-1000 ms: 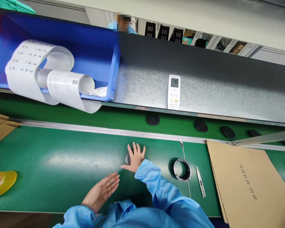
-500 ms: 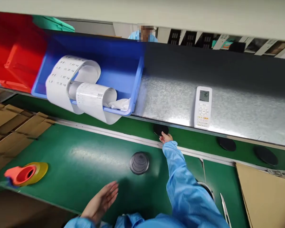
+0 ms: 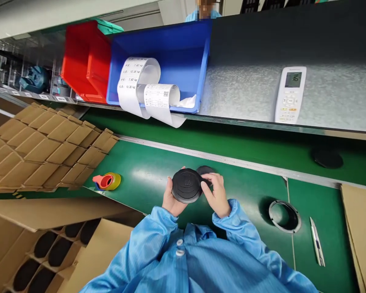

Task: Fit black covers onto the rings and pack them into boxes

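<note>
Over the green counter, the left hand grasps a round black disc, the right hand at its edge beside a second round dark disc — what that hand grips, I cannot tell.

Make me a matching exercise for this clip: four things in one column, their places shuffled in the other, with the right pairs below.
Things:
1. Round black disc
2. White remote control
3. Printed paper strips
4. Utility knife

Places:
A. Between the hollow ring and the cardboard
B. Draped over the front edge of the blue bin
C. In the left hand
D. On the grey shelf

Pairs: 1-C, 2-D, 3-B, 4-A
</note>
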The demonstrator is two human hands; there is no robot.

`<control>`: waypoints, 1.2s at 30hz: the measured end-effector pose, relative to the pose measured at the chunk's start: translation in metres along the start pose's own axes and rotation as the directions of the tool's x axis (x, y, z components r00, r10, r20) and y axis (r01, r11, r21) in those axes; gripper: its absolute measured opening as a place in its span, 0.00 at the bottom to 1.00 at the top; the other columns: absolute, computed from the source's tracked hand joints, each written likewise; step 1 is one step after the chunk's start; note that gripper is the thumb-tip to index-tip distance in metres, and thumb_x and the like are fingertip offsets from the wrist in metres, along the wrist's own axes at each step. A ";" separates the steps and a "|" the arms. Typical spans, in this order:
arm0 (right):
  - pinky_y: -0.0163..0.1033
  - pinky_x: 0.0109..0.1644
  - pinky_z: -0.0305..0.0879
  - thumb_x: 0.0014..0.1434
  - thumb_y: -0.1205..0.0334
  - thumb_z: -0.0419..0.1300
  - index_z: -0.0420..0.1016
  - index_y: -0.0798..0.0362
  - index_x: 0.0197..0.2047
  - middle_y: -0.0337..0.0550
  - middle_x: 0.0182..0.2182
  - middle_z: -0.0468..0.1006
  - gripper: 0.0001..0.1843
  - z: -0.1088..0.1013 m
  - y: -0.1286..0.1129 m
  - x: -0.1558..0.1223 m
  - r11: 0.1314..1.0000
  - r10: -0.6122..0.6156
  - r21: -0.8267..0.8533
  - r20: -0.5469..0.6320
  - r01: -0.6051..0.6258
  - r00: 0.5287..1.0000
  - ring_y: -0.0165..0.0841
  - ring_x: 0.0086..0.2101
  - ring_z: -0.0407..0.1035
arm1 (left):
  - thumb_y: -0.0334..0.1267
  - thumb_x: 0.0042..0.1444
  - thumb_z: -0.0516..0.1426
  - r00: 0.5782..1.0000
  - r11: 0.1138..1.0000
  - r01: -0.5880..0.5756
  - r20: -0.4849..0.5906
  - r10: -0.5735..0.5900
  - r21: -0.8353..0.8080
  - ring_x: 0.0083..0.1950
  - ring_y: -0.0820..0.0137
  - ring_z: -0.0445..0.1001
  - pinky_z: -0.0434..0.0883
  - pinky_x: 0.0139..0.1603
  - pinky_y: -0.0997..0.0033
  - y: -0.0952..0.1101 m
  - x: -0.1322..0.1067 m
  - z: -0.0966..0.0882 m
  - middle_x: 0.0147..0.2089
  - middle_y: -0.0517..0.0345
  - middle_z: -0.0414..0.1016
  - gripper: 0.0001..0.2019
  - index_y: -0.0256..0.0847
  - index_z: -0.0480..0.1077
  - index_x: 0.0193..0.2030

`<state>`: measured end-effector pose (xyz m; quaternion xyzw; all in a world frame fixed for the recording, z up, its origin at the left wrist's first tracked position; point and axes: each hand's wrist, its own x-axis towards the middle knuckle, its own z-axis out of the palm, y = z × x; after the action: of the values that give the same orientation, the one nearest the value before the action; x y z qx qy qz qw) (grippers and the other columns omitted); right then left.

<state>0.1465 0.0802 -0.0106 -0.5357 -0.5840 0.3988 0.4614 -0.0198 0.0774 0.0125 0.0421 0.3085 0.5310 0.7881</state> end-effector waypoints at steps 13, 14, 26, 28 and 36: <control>0.56 0.67 0.53 0.71 0.46 0.42 0.83 0.47 0.44 0.48 0.55 0.68 0.28 0.002 -0.030 -0.024 0.924 -0.296 -0.154 0.290 0.350 0.910 0.43 0.58 0.54 | 0.69 0.58 0.48 0.991 0.990 0.103 0.071 -0.110 0.101 0.61 0.42 0.70 0.62 0.61 0.30 -0.005 -0.066 0.006 0.63 0.41 0.70 0.40 0.50 0.55 0.72; 0.56 0.67 0.53 0.71 0.45 0.42 0.83 0.46 0.46 0.48 0.55 0.68 0.29 0.001 -0.034 -0.026 0.925 -0.306 -0.136 0.286 0.354 0.908 0.43 0.58 0.55 | 0.68 0.59 0.48 0.991 0.992 0.091 0.085 -0.098 0.086 0.62 0.43 0.69 0.61 0.62 0.31 -0.005 -0.069 0.007 0.64 0.41 0.69 0.40 0.50 0.55 0.72; 0.53 0.68 0.53 0.72 0.43 0.37 0.81 0.46 0.51 0.47 0.56 0.70 0.33 -0.009 -0.056 -0.051 0.980 -0.197 0.017 0.206 0.198 0.958 0.40 0.59 0.60 | 0.69 0.59 0.48 0.983 0.990 0.112 0.133 -0.123 0.082 0.57 0.42 0.72 0.64 0.58 0.28 -0.002 -0.092 0.011 0.59 0.41 0.73 0.40 0.49 0.57 0.71; 0.53 0.68 0.54 0.72 0.43 0.37 0.81 0.46 0.50 0.47 0.56 0.70 0.33 -0.010 -0.055 -0.055 0.982 -0.190 0.015 0.199 0.190 0.961 0.40 0.59 0.60 | 0.68 0.59 0.48 0.983 0.990 0.112 0.138 -0.123 0.091 0.56 0.42 0.73 0.64 0.57 0.28 -0.003 -0.093 0.011 0.59 0.41 0.73 0.39 0.48 0.58 0.71; 0.55 0.69 0.52 0.72 0.44 0.32 0.66 0.47 0.67 0.50 0.63 0.63 0.34 -0.007 -0.040 -0.060 0.949 -0.285 -0.078 0.196 0.305 0.938 0.42 0.64 0.56 | 0.66 0.60 0.49 0.986 0.989 0.131 0.093 -0.137 0.069 0.59 0.42 0.72 0.65 0.58 0.29 -0.004 -0.088 0.012 0.60 0.38 0.72 0.38 0.47 0.56 0.71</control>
<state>0.1431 0.0157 0.0232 -0.4273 -0.7182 0.3403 0.4311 -0.0316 0.0026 0.0599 0.0719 0.2885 0.4641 0.8344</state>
